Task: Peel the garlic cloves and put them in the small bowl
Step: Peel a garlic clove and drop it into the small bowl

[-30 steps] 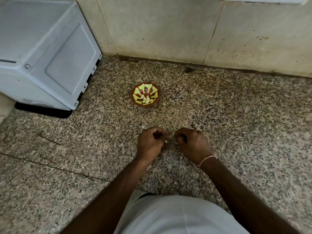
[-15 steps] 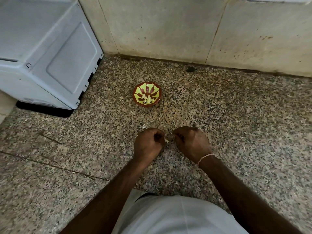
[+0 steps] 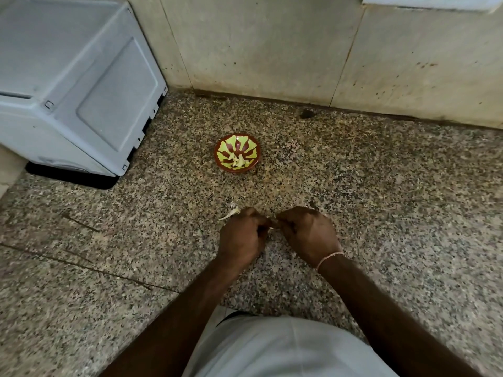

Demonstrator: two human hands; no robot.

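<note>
Two hands meet over the speckled table (image 3: 381,213): left hand (image 3: 242,238) and right hand (image 3: 309,235) both pinch one garlic clove (image 3: 271,228) between curled fingertips. Peeled cloves (image 3: 238,160) lie in the small bowl (image 3: 254,151) beyond.

You stand in a home kitchen: speckled granite counter (image 3: 381,213) under your fingers, tiled wall (image 3: 272,50) beyond them, grey appliance (image 3: 81,85) far left.

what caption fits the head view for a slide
Both hands, left hand and right hand, pinch a garlic clove over the granite counter, near the small bowl.
</note>
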